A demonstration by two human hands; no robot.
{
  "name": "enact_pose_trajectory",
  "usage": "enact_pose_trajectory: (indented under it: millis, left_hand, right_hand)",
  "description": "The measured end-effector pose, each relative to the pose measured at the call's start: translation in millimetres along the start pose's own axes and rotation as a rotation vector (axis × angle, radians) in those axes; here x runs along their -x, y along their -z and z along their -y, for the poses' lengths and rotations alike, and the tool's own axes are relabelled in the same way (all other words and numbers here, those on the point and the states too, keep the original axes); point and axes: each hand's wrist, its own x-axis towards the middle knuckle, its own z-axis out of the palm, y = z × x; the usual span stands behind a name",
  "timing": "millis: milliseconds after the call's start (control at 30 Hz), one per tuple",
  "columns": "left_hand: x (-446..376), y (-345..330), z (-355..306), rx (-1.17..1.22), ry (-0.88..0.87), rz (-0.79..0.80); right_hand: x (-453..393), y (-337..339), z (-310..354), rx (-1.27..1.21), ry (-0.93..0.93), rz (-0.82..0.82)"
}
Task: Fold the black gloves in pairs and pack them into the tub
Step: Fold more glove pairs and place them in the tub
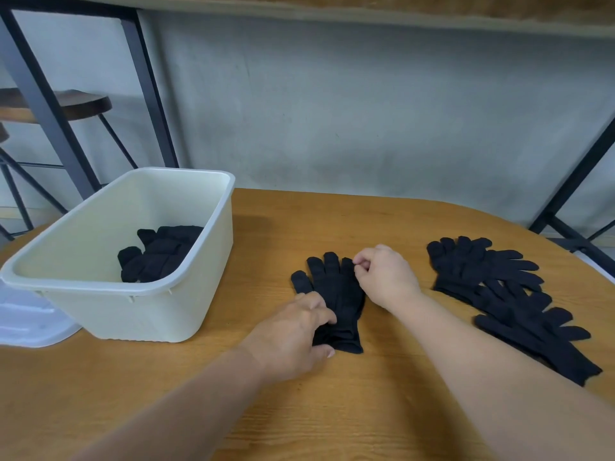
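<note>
A black glove pair (pixel 334 296) lies flat in the middle of the wooden table (pixel 382 221), fingers pointing away from me. My left hand (pixel 293 334) grips its cuff end at the left edge. At the fingertip end, my right hand (pixel 386 277) pinches the little-finger side. A cream plastic tub (pixel 206 261) stands at the left, and folded black gloves (pixel 156 254) lie on its floor. Several loose black gloves (pixel 506 294) lie overlapped in a pile on the right of the table.
A translucent white lid (pixel 30 321) lies partly under the tub's near left corner. Behind the table are a grey wall, black metal frame legs (pixel 146 94) and a dark stool (pixel 83 104) at the far left.
</note>
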Motion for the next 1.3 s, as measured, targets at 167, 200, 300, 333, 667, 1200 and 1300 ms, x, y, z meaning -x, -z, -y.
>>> enact_pose_trajectory:
  millis: [167,200,300,333,667,1200,1300]
  left_hand:
    - [2,2,-1,-0.027,-0.007,-0.046]
    - [2,3,-2,-0.024,0.002,-0.053]
    - [4,2,-4,-0.009,0.038,-0.075]
    - [5,1,-4,-0.001,0.048,-0.088]
    - [12,-7,-14,0.074,0.046,-0.185]
    - [20,-14,-12,-0.059,-0.063,-0.210]
    - [21,-15,-12,-0.024,-0.055,-0.178]
  right_hand:
    - [33,17,15,-0.246,0.109,0.219]
    - [40,20,16,-0.243,0.123,0.278]
    - [64,23,14,-0.234,0.153,0.452]
    - [72,23,13,-0.227,0.160,0.496]
    - [111,14,3,0.178,0.507,0.105]
    - [111,10,-6,0.092,0.479,0.192]
    - [111,12,-9,0.070,0.464,0.213]
